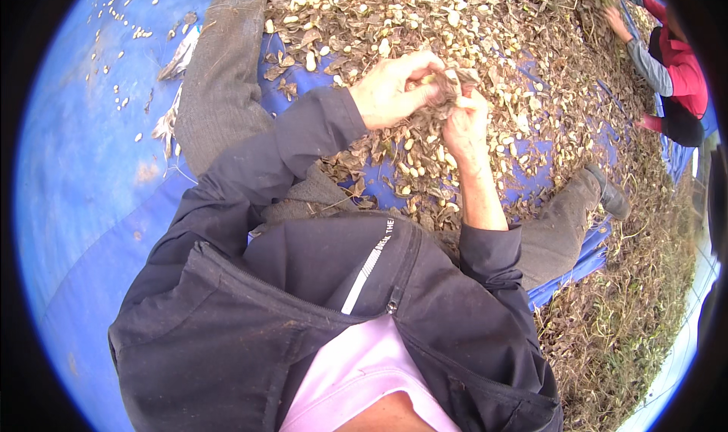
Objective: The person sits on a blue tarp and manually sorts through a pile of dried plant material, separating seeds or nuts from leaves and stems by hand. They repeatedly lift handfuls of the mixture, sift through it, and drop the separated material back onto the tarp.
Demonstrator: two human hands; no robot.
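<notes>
Over the litter in front of me, my left hand (389,90) comes in from the left with its fingers curled around a small clump of dried peanut plant (439,99). My right hand (467,126) grips the same clump from the lower right, so the two hands almost meet. Part of the clump is hidden by fingers, and its edges are blurred. Beneath and beyond the hands lie many pale peanut pods (414,169) mixed with dry brown leaves (352,167).
A blue tarpaulin (108,164) spreads under everything, with scattered pods at upper left. My legs stretch to either side of the pile, a dark shoe (609,193) at right. A co-worker (677,71) in red and grey handles plant matter at upper right. Dried vines (620,318) heap at lower right.
</notes>
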